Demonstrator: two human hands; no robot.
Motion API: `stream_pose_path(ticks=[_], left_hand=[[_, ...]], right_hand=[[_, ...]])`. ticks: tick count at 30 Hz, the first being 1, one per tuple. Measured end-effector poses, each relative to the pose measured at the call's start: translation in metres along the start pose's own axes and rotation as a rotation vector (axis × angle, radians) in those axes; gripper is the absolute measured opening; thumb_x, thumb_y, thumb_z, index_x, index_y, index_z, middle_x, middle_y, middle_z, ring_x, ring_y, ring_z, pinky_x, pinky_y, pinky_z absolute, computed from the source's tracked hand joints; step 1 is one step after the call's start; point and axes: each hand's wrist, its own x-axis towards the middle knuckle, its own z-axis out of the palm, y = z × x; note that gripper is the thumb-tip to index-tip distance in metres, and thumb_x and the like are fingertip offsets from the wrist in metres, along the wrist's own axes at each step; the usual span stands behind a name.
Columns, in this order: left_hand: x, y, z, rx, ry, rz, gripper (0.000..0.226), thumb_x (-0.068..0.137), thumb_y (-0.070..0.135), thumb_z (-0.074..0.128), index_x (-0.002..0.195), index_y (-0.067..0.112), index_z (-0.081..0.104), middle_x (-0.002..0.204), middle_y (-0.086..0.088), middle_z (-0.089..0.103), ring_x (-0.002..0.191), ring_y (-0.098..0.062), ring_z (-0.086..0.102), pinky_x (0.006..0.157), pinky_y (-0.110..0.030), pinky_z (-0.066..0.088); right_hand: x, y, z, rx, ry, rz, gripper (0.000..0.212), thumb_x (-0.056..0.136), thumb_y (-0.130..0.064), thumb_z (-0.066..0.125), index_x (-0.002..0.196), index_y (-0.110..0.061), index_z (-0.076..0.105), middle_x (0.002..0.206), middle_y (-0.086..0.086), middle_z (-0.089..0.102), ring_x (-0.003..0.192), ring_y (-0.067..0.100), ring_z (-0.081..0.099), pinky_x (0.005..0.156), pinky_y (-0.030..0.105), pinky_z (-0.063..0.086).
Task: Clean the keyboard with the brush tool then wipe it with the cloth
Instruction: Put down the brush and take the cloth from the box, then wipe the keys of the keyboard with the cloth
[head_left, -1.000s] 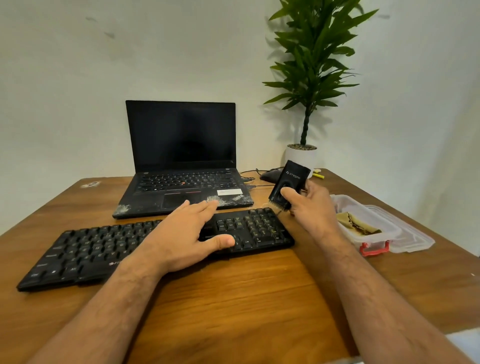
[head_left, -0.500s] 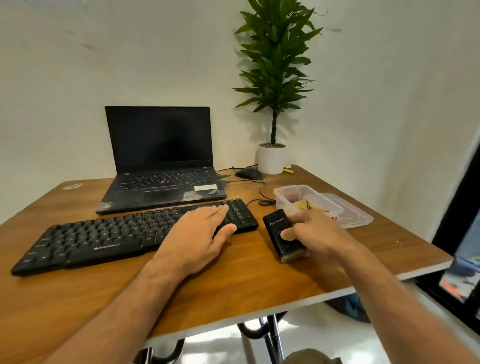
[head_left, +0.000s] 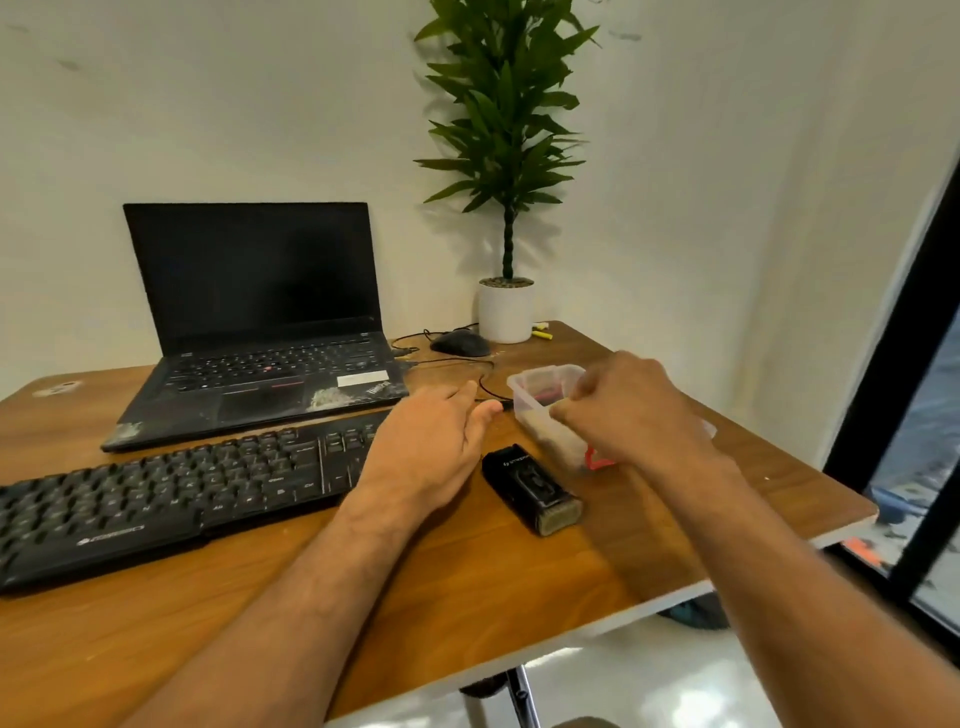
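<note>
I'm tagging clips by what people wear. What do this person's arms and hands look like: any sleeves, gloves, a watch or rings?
Both forearms are bare as far up as the frame shows, with visible hair and no sleeve edge in view. The left hand and right hand are ungloved. No watch, bracelet or ring shows on the visible sides of either wrist or hand.

The scene is evenly and brightly lit, with daylight at the dark-framed window (head_left: 904, 467) on the right edge, where the view outside is washed out and smeared. The potted plant (head_left: 506, 140) throws a soft shadow onto the white wall behind it, and both forearms cast faint shadows on the wooden bench (head_left: 519, 597). The right hand (head_left: 631, 410) is blurred by motion (its fingertips hard to resolve). Wide-angle distortion bends the window frame, and the laptop screen (head_left: 254, 270) is dark, without glare.
</note>
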Motion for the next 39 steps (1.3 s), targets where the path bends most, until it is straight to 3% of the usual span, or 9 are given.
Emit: stream_pose_path(ticks=[4, 8, 12, 17, 21, 25, 29, 35, 39], left_hand=[[0.008, -0.001, 0.012, -0.002, 0.021, 0.002, 0.067, 0.102, 0.058, 0.018, 0.150, 0.020, 0.045, 0.148, 0.000, 0.054, 0.138, -0.017, 0.045, 0.117, -0.038, 0.034], [0.011, -0.006, 0.019, -0.028, 0.043, 0.008, 0.064, 0.104, 0.054, 0.020, 0.151, 0.018, 0.045, 0.143, 0.000, 0.057, 0.133, -0.016, 0.047, 0.112, -0.035, 0.039], [0.015, -0.008, 0.022, -0.070, 0.053, -0.001, 0.062, 0.105, 0.051, 0.022, 0.151, 0.017, 0.045, 0.142, -0.001, 0.058, 0.133, -0.017, 0.047, 0.111, -0.034, 0.038], [0.016, -0.010, 0.024, -0.131, 0.068, -0.031, 0.061, 0.105, 0.053, 0.023, 0.152, 0.020, 0.044, 0.145, 0.002, 0.055, 0.136, -0.013, 0.044, 0.111, -0.029, 0.033], [0.013, -0.010, 0.019, -0.272, 0.145, -0.080, 0.056, 0.103, 0.054, 0.037, 0.149, 0.023, 0.047, 0.147, 0.004, 0.054, 0.137, -0.011, 0.044, 0.107, -0.021, 0.026], [0.010, -0.002, 0.008, -0.757, 0.231, -0.244, 0.048, 0.093, 0.049, 0.063, 0.136, 0.029, 0.061, 0.121, 0.017, 0.066, 0.106, 0.013, 0.058, 0.088, -0.003, 0.043], [0.000, 0.006, -0.024, -1.451, 0.144, -0.302, 0.053, 0.085, 0.054, 0.062, 0.121, 0.016, 0.071, 0.111, -0.001, 0.076, 0.106, -0.009, 0.070, 0.098, -0.032, 0.054], [-0.039, -0.026, -0.062, -1.406, 0.314, -0.468, 0.024, 0.100, 0.028, 0.060, 0.105, 0.012, 0.077, 0.098, -0.012, 0.077, 0.092, -0.023, 0.073, 0.085, -0.039, 0.058], [-0.081, -0.071, -0.085, -1.516, 0.296, -0.549, 0.028, 0.103, 0.020, 0.052, 0.118, 0.006, 0.070, 0.107, -0.019, 0.075, 0.102, -0.031, 0.073, 0.095, -0.050, 0.057]], right_hand=[[0.049, 0.004, -0.002, 0.067, 0.094, -0.009, 0.009, 0.083, -0.020, 0.073, 0.089, -0.020, 0.080, 0.092, -0.001, 0.075, 0.083, 0.013, 0.065, 0.066, 0.025, 0.051], [0.082, 0.011, 0.024, -0.206, -0.234, 0.023, 0.032, 0.085, -0.031, 0.075, 0.115, -0.018, 0.074, 0.112, 0.003, 0.069, 0.097, 0.019, 0.065, 0.087, 0.037, 0.058], [0.089, 0.011, 0.038, -0.368, -0.360, 0.040, 0.038, 0.085, -0.028, 0.072, 0.121, -0.019, 0.071, 0.110, 0.002, 0.066, 0.094, 0.020, 0.064, 0.083, 0.037, 0.057], [0.088, 0.005, 0.048, -0.364, -0.191, 0.032, 0.026, 0.090, -0.026, 0.069, 0.111, -0.010, 0.069, 0.092, 0.004, 0.057, 0.084, 0.021, 0.056, 0.072, 0.033, 0.047], [0.083, 0.007, 0.034, -0.112, -0.127, 0.100, 0.025, 0.084, -0.023, 0.076, 0.106, -0.012, 0.075, 0.086, 0.001, 0.062, 0.076, 0.013, 0.058, 0.065, 0.027, 0.047], [0.062, -0.010, 0.009, 0.181, 0.100, -0.008, 0.031, 0.081, -0.015, 0.074, 0.110, -0.023, 0.077, 0.101, -0.004, 0.071, 0.088, 0.012, 0.063, 0.069, 0.022, 0.050], [0.020, -0.057, 0.009, 0.307, 0.175, -0.242, 0.033, 0.084, -0.018, 0.073, 0.115, -0.029, 0.075, 0.104, -0.012, 0.073, 0.092, 0.003, 0.063, 0.080, 0.014, 0.047], [-0.024, -0.105, 0.052, 0.409, 0.025, -0.435, 0.029, 0.088, -0.032, 0.075, 0.116, -0.037, 0.073, 0.108, -0.020, 0.073, 0.100, -0.002, 0.063, 0.095, 0.029, 0.055], [-0.031, -0.131, 0.078, 0.595, 0.119, -0.316, 0.048, 0.085, -0.051, 0.071, 0.131, -0.040, 0.060, 0.125, -0.024, 0.057, 0.113, -0.001, 0.054, 0.099, 0.031, 0.050]])
